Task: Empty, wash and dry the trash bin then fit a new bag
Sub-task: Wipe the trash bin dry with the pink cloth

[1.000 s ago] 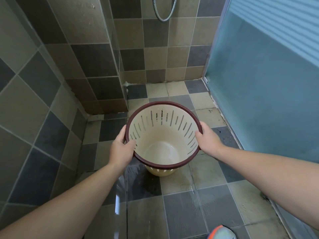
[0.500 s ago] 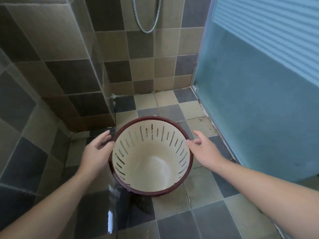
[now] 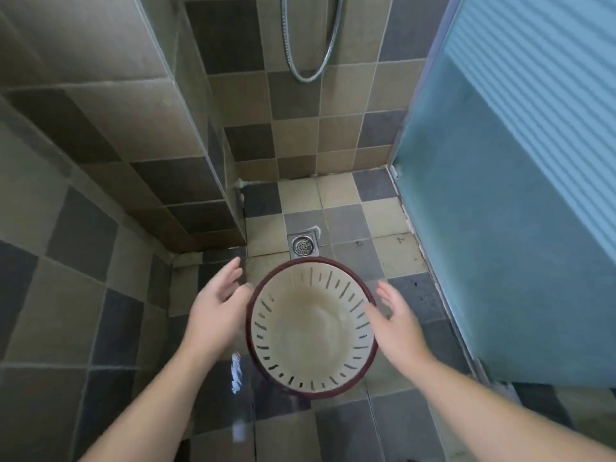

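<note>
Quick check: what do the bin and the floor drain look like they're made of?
Bin: looks like moulded plastic, matte cream walls with cut slots and a dark red rim band. Floor drain: apparently metal, likely stainless or chromed, a shiny silver perforated disc in a square frame.

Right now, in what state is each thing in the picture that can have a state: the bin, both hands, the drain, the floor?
trash bin: upright on the floor, no bag, no rubbish inside
left hand: open, beside the rim, not gripping
right hand: open, beside the rim, not gripping
floor drain: uncovered, just beyond the bin
floor tiles: shiny, seemingly wet near the bin
shower hose: hanging in a loop on the wall
</note>
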